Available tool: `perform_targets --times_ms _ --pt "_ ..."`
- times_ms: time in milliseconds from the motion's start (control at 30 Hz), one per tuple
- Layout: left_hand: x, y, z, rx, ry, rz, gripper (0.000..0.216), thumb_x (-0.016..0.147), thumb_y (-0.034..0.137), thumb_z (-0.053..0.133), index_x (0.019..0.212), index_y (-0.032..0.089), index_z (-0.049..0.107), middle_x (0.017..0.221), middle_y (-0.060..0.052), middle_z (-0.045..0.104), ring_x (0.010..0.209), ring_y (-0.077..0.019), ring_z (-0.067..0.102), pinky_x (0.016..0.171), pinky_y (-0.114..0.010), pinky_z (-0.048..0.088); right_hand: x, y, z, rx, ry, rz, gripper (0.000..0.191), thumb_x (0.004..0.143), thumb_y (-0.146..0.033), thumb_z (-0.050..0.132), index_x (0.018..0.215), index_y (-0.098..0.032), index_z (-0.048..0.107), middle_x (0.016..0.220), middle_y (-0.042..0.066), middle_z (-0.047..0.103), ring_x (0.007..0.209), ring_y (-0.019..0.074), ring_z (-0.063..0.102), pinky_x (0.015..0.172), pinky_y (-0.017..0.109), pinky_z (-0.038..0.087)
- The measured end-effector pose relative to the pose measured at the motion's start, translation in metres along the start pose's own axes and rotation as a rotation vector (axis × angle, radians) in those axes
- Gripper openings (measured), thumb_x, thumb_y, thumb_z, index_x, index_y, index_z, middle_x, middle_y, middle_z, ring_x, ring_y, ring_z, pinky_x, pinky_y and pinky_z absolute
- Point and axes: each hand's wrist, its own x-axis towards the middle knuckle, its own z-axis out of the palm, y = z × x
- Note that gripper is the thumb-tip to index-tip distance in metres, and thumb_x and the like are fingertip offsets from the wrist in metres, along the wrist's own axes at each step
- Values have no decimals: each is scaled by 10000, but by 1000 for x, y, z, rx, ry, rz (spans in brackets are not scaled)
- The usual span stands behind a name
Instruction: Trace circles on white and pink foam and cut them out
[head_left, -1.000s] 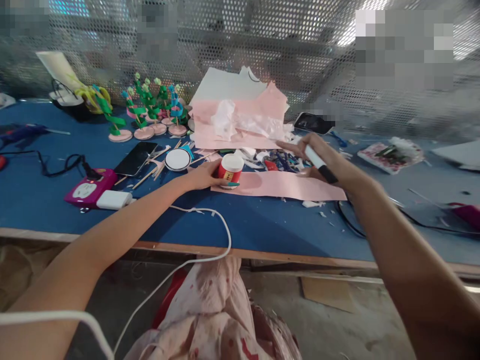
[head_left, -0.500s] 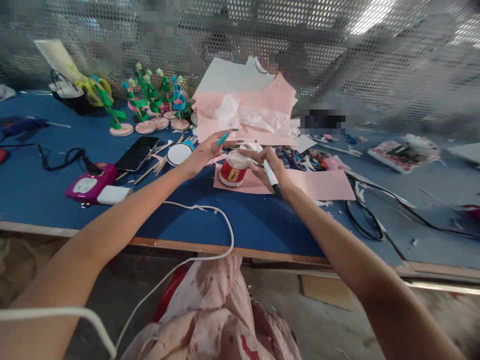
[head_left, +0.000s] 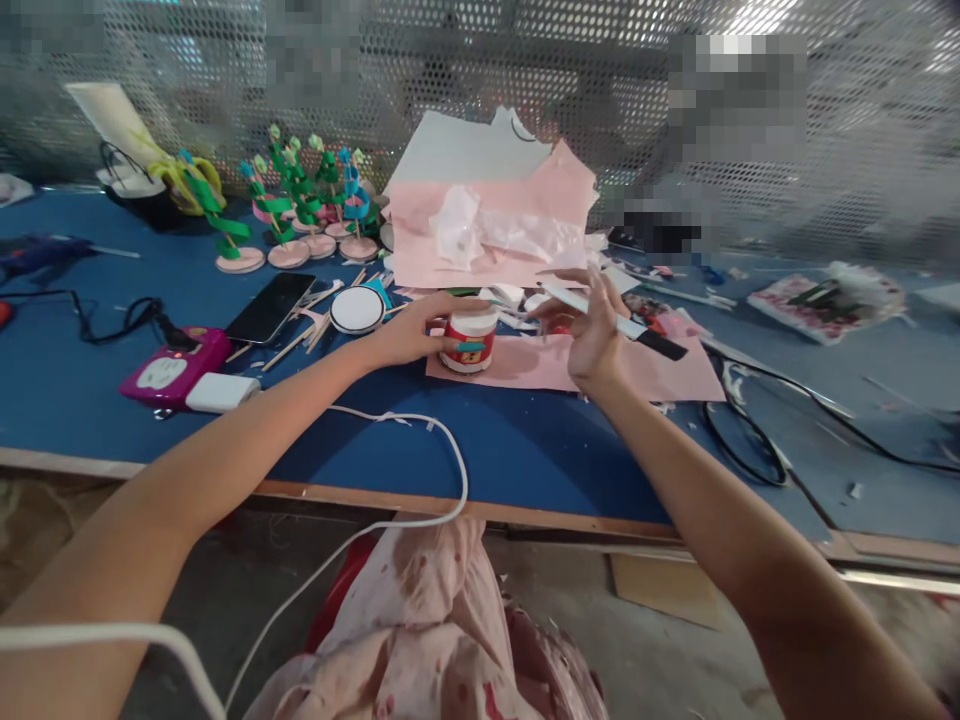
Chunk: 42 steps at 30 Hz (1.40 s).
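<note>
My left hand (head_left: 416, 330) is closed around the side of a small round tub (head_left: 471, 362) with a red label and a white upper part. The tub stands on a strip of pink paper (head_left: 536, 360). To its right, my right hand (head_left: 596, 335) is raised a little above the strip, holding a white marker (head_left: 626, 326) with a black end. The marker lies across the hand between thumb and fingers, its black end pointing right. Some fingers of that hand are spread. A small red thing (head_left: 559, 329) shows beneath it.
Spiral paper plants (head_left: 300, 210) on round bases stand at the back left. Nearer are a phone (head_left: 271, 307), a white disc (head_left: 358, 310), sticks and a purple power socket (head_left: 176, 368). Pink sheets (head_left: 491, 200) lean against the mesh. A white cable (head_left: 457, 450) crosses the front edge.
My left hand has come down from above the tub and taken hold of its side. My right hand has moved right, away from the tub, with the marker turned flatter.
</note>
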Motion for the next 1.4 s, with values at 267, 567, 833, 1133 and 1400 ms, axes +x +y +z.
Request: perform_targets --times_ms 267,567,833,1133,1400 --pt "-2 -6 -6 172 -46 24 447 928 419 556 1372 368 534 1162 -56 541 1075 -200 557 949 -378 492 -4 -30 7 145 -9 -50 293 803 -457 707 867 -263 498 517 -82 498 317 91 407 286 227 262" --pt "2 -1 -11 275 -66 91 443 944 470 505 1379 389 528 1249 -74 535 1151 -219 540 1028 -402 445 -19 -36 18 26 82 -270 393 873 -534 631 723 -250 405 458 -82 486 284 90 431 272 228 296" --pt "1 -2 -6 121 -35 135 401 924 485 544 1297 357 611 1422 -81 497 1315 -245 498 1041 -407 480 -41 -36 23 -167 -326 -320 209 916 -347 613 774 -235 507 530 -44 524 362 93 488 365 247 379" --pt "2 0 -5 164 -21 153 323 943 338 556 1254 369 638 1396 -51 523 1315 -211 500 1112 -423 432 -43 -30 32 -367 -548 -413 114 917 -270 598 817 -218 579 650 10 661 565 142 618 544 268 477" --pt "3 2 -6 188 -37 142 313 939 313 564 1233 368 655 1392 -53 530 1328 -219 492 1126 -441 416 -44 -22 34 -417 -590 -318 122 889 -350 615 866 -239 661 762 41 736 638 188 677 587 288 512"
